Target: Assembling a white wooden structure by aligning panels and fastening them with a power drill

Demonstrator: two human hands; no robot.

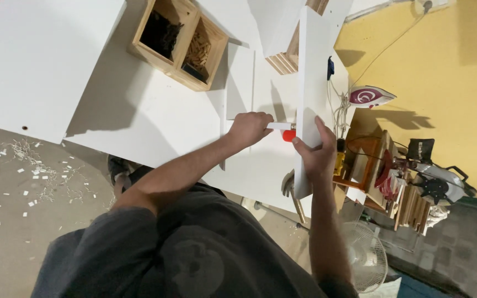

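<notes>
Midway, a white-barrelled tool with a red tip point(282, 129) met the upright white panel point(311, 83).
Left hand point(248, 128), fingers closed around the barrel, pressed from nine o'clock; right hand point(314, 152) gripped the panel's edge on the table point(139, 110). Wooden box point(179, 40) at eleven o'clock lay untouched; joint apparently unfinished.

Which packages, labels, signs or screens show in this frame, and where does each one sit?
No packages, signs or screens show.
Clothes iron: against the yellow wall at right, white and dark red, with a round white mark on its side.
Black box-shaped thing: lower right beside the tools, carries a small pale label, too small to describe.
</notes>
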